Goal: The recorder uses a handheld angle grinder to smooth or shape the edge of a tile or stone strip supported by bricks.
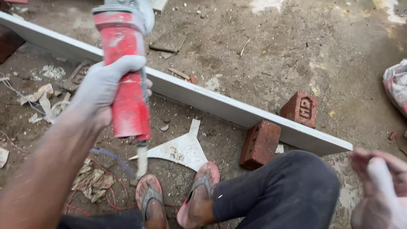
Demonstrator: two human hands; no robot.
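Note:
My left hand (104,89), coated in pale dust, grips the body of a red power tool (124,72) held upright, its grey head toward the top edge and its cord (114,159) trailing down to the ground. My right hand (379,186), also dusty, sits at the lower right with fingers loosely curled and nothing in it. A long white tile strip (203,99) stands on edge diagonally across the dirt ground, just behind the tool. My knee in dark trousers (288,186) and my feet in pink sandals (201,186) are below it.
Two red bricks brace the strip's right end, one in front (259,144) and one behind (299,109). A white pointed tile offcut (182,149) lies by my feet. Paper scraps (42,101) and red wires (91,186) litter the left; a bag (396,85) is at right.

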